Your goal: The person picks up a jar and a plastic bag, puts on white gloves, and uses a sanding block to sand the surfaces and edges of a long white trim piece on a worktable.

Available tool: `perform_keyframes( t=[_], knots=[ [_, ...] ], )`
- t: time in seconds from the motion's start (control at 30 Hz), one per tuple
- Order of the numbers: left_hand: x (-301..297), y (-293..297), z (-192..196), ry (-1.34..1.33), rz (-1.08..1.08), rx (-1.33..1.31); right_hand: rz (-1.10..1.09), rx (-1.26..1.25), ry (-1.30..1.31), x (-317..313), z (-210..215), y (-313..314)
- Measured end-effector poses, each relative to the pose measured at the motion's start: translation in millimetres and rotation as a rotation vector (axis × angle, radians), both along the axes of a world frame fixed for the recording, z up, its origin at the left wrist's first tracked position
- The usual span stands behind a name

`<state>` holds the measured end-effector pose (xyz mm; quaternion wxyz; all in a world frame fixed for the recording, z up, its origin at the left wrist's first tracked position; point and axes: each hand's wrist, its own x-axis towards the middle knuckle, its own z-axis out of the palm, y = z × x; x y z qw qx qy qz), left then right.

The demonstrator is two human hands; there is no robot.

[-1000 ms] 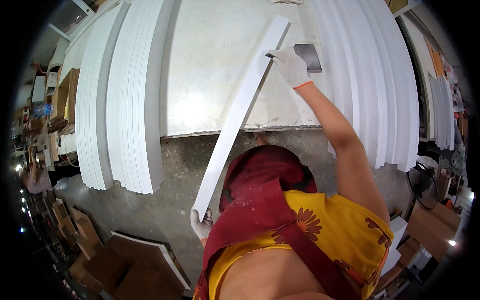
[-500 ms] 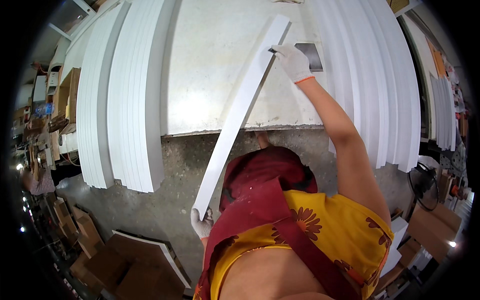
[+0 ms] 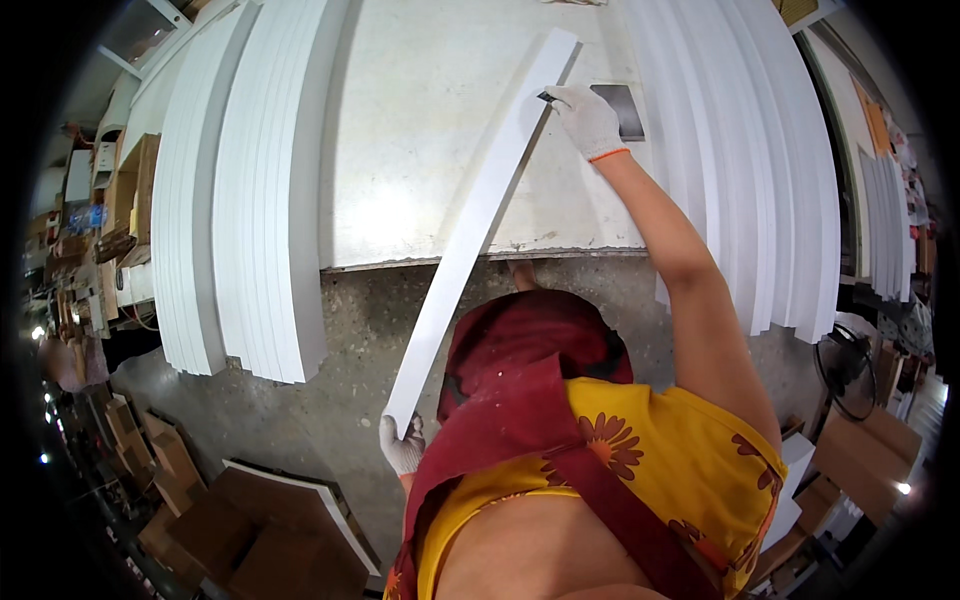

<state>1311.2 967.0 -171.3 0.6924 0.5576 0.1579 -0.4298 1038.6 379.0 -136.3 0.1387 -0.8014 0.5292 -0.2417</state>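
While our gloved left hand pinched the long white strip's seven-o'clock end and our right hand closed fingers against its one-o'clock edge over the workbench, we feared it might flex and snap.

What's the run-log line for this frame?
left hand: grips near end of white strip | right hand: gloved, against strip's far end, on dark tool | strip: slanted across white table

There is one view only, from a fisheye camera on the person's head, facing steeply down over their own chest toward the white worktable and concrete floor. It sits close above the body, and straight edges bow near the dark rim.
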Motion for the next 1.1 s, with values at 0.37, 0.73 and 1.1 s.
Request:
perform_keyframes(
  t=[0.37,0.73,1.1],
  knots=[
    [-2.5,-6.3,4.3,0.008,0.037,0.022,-0.003,0.013,0.03,2.7,8.8,-0.9],
    [-7.2,-10.5,10.3,-0.029,0.032,-0.014,0.099,-0.065,0.094,8.1,-5.9,7.4],
    [-5.2,-4.1,0.8,-0.005,0.056,0.01,-0.034,-0.126,0.033,-0.6,-12.5,-41.6]
  ],
)
